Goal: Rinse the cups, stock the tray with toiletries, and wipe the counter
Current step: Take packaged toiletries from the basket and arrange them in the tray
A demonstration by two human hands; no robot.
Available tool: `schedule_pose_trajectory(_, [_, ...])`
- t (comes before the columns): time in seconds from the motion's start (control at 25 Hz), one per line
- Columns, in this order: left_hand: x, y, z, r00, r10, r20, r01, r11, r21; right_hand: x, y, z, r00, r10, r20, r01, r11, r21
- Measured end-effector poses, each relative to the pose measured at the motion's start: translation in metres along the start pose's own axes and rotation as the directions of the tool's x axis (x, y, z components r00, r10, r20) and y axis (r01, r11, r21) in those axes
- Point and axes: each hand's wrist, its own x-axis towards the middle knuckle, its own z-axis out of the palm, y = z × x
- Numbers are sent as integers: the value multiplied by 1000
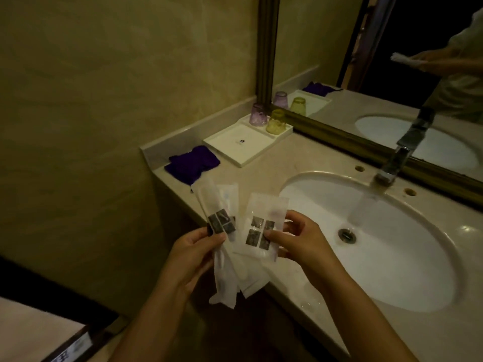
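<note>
My left hand grips a bunch of long white toiletry packets with dark square labels, held over the counter's front edge. My right hand pinches a wider white packet from the same bunch. A white tray sits at the back of the counter beside the mirror. A purple cup and a yellow cup stand upside down in the tray's far end. A dark purple cloth lies crumpled left of the tray.
A white oval sink with a metal drain takes up the counter's right side. A chrome faucet stands behind it. A framed mirror lines the back wall. A tiled wall rises on the left.
</note>
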Motion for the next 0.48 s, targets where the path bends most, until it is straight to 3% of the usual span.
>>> schedule_pose_trajectory(0.48, [158, 74, -49, 992, -46, -114, 41, 998, -44, 202, -12, 42, 995, 96, 39, -102, 978, 182])
